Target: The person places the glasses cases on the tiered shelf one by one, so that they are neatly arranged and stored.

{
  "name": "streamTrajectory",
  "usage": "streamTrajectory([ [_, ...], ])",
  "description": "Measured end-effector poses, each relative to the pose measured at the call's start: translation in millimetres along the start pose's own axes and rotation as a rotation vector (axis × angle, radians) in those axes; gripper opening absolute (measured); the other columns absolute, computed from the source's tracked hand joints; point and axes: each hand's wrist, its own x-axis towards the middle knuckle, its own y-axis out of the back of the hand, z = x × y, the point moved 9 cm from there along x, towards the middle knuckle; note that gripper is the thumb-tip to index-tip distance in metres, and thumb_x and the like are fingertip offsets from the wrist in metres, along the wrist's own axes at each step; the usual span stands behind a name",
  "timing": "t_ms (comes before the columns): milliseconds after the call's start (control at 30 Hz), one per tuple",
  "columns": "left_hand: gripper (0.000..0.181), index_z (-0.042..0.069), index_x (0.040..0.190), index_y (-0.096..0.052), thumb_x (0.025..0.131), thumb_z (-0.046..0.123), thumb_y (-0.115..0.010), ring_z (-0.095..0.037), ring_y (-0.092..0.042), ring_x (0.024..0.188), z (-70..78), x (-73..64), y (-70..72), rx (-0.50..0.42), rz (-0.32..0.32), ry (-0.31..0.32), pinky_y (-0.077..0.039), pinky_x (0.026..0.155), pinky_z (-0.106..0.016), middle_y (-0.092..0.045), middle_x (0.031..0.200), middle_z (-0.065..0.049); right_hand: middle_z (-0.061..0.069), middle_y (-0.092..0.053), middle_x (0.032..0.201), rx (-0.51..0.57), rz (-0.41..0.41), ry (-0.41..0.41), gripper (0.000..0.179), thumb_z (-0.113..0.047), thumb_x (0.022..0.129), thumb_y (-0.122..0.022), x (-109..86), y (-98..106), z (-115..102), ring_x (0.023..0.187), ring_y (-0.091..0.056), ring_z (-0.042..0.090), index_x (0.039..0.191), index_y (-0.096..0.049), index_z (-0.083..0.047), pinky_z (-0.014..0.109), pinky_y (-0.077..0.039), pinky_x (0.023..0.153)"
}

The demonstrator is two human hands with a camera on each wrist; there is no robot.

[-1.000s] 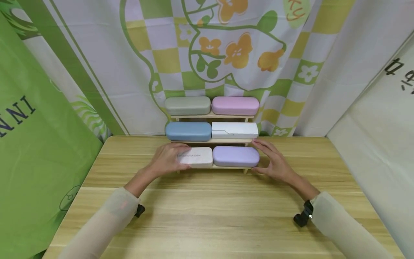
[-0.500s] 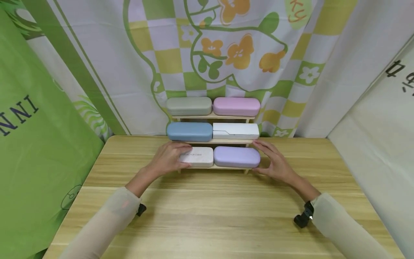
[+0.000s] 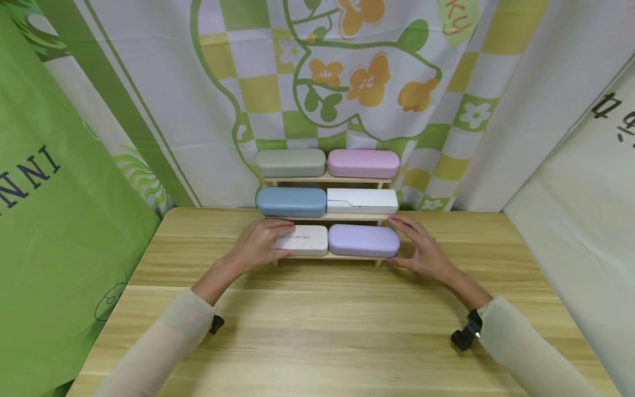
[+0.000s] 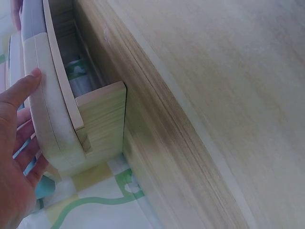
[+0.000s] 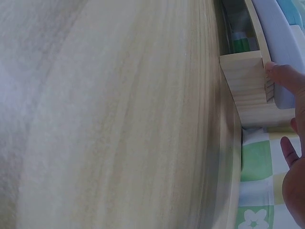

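Observation:
On the bottom tier of a stepped wooden rack (image 3: 347, 257) lie a white glasses case (image 3: 307, 240) with printed lettering and a purple glasses case (image 3: 364, 240), end to end. My left hand (image 3: 258, 242) grips the white case's left end, thumb on its front side and fingers behind. Around the purple case's right end is my right hand (image 3: 421, 248), fingers at the back corner. Its thumb (image 5: 283, 76) presses low at the front, where case and rack board meet. A space shows between the right palm and the case end.
Above, the middle tier bears a blue case (image 3: 291, 202) and a white angular case (image 3: 362, 200). The top tier holds a grey-green case (image 3: 290, 162) and a pink case (image 3: 364, 163). A patterned curtain (image 3: 263, 94) hangs close behind. The rack stands on a wooden table (image 3: 327, 331).
The head view has shifted slightly, so everything sits a little further right in it. Both hands and the cases keep their places relative to each other.

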Motion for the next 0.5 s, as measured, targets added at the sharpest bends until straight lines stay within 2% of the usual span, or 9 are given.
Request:
streamTrajectory([
  [133, 0.061, 0.004, 0.122, -0.078, 0.076, 0.039, -0.096, -0.032, -0.073, 0.114, 2.8, -4.4, 5.6, 0.000, 0.030, -0.010, -0.060, 0.096, -0.046, -0.076, 0.126, -0.011, 0.019, -0.048, 0.160, 0.005, -0.016, -0.009, 0.105, -0.005, 0.061, -0.103, -0.4, 0.3, -3.2, 0.150, -0.041, 0.027, 0.153, -0.052, -0.001, 0.024, -0.024, 0.126],
  [333, 0.061, 0.003, 0.121, -0.079, 0.076, 0.040, -0.096, -0.035, -0.074, 0.112, 10.9, -15.9, 15.9, 0.009, 0.102, -0.050, -0.060, 0.097, -0.049, -0.076, 0.125, -0.014, 0.020, -0.048, 0.160, -0.023, -0.021, -0.021, 0.103, -0.008, 0.061, -0.102, -2.6, 5.6, -8.0, 0.145, -0.045, 0.034, 0.152, -0.054, 0.001, 0.025, -0.023, 0.126],
  [433, 0.060, 0.002, 0.123, -0.078, 0.078, 0.038, -0.095, -0.036, -0.072, 0.115, 14.8, -23.8, 19.4, 0.018, 0.114, -0.049, -0.057, 0.101, -0.052, -0.075, 0.128, -0.015, 0.021, -0.052, 0.157, -0.046, -0.002, -0.033, 0.101, -0.012, 0.061, -0.101, -4.4, 12.1, -10.4, 0.141, -0.049, 0.034, 0.150, -0.056, 0.000, 0.027, -0.025, 0.123],
  [500, 0.062, 0.002, 0.126, -0.076, 0.078, 0.037, -0.094, -0.038, -0.070, 0.119, 18.3, -29.8, 21.8, 0.035, 0.114, -0.037, -0.055, 0.103, -0.055, -0.073, 0.132, -0.016, 0.022, -0.053, 0.155, -0.058, 0.015, -0.025, 0.095, -0.019, 0.066, -0.100, -5.7, 16.6, -14.7, 0.139, -0.050, 0.037, 0.149, -0.057, 0.000, 0.030, -0.025, 0.122],
])
